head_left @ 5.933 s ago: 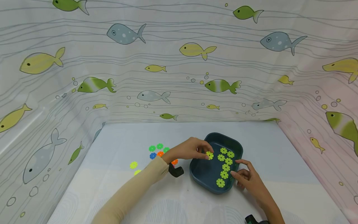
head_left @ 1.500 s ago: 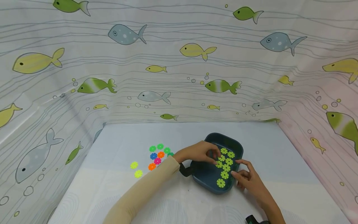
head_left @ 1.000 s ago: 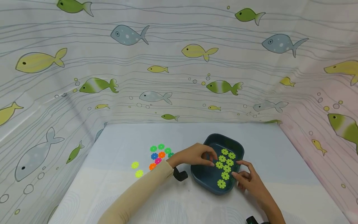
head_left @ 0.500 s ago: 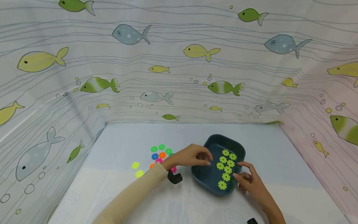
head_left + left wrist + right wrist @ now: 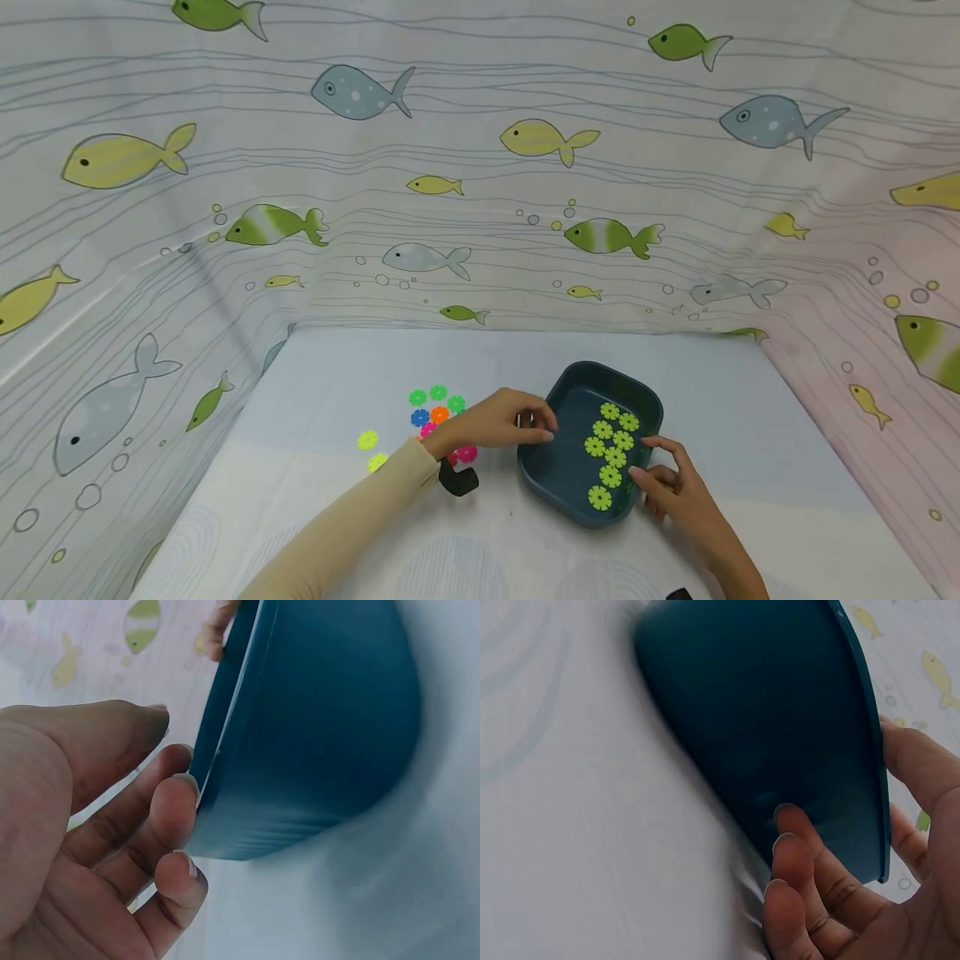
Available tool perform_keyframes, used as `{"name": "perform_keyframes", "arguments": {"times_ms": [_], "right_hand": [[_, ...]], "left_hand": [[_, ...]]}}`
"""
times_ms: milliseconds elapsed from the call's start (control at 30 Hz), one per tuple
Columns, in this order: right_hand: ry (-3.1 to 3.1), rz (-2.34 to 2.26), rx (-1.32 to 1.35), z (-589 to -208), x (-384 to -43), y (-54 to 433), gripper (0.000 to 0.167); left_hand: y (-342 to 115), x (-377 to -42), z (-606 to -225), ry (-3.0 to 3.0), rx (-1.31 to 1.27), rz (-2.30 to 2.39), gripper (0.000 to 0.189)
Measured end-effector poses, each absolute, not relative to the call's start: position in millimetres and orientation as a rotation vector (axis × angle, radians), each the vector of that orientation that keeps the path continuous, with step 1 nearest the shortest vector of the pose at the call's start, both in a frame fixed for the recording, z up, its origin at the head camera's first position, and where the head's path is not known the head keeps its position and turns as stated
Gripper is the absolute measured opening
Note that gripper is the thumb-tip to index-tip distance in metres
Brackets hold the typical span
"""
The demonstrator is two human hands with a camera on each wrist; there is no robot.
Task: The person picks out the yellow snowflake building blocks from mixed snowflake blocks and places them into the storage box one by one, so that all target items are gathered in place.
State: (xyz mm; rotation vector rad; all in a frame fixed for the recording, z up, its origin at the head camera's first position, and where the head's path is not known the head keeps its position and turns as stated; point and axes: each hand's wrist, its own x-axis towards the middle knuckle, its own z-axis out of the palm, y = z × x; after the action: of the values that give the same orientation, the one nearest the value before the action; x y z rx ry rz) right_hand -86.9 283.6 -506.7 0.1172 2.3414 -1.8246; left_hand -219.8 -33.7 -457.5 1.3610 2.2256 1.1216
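Observation:
A dark teal plastic tray (image 5: 558, 493) stands on the table, several yellow notched plastic discs (image 5: 615, 457) lying flat in its right half. My left hand (image 5: 501, 419) hovers at the tray's left rim, thumb and fingers apart, holding nothing. In the left wrist view its fingertips (image 5: 172, 810) come right up to the outer wall. My right hand (image 5: 675, 483) grips the tray's right rim. The right wrist view shows its thumb (image 5: 911, 754) at the rim and several fingers along the outer wall.
Left of the tray lies a loose group of notched discs: green (image 5: 438, 392), blue (image 5: 420, 418), orange (image 5: 439, 414) and pink (image 5: 467, 454). Two yellow discs (image 5: 367, 439) lie farther left, one partly behind the left sleeve (image 5: 360, 517). A fish-printed cloth (image 5: 480, 167) walls the table.
The yellow disc that my left hand pinched earlier now lies among the others in the tray. That hand has drawn back left, without a disc. My right hand stays at the rim.

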Motion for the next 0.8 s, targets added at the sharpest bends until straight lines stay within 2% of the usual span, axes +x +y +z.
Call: {"name": "perform_keyframes", "arguments": {"times_ms": [467, 800], "right_hand": [[2.356, -1.826, 0.107, -507.5, -86.7, 283.6, 0.062], [2.358, -1.826, 0.113, -508.3, -86.9, 282.9, 0.061]], "left_hand": [[-58.9, -209.4, -461.4, 2.272, 1.199, 1.196, 0.015], [-70.2, -203.8, -462.5, 2.314, 1.176, 1.165, 0.012]]}}
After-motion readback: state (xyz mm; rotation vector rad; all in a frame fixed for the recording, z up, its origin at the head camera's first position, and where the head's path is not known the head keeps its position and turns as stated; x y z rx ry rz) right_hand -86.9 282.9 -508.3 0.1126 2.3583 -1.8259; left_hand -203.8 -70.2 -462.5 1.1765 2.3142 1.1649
